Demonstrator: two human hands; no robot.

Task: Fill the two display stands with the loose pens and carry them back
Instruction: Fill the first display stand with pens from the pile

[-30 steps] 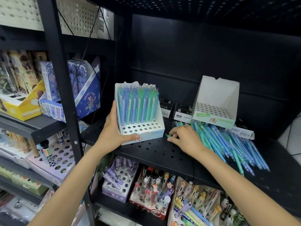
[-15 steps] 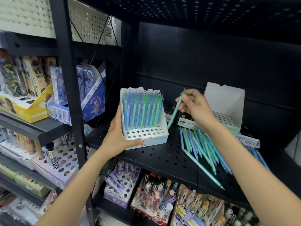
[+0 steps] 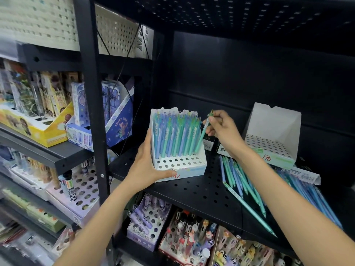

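Head view, frame centre: right hand (image 3: 221, 127), pinching a green pen (image 3: 204, 131) lifted from the shelf pile, now lowers it into the stand (image 3: 178, 167) gripped by left hand (image 3: 148, 162); front rows remain unfilled.

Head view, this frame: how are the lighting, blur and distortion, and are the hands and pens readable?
Head view: the black perforated shelf bay is dim, its back panel nearly featureless; the white cardboard pen stand, left hand and right hand pinching a teal pen are sharp; left-edge merchandise is smeared; wide-angle bending shows at the edges.
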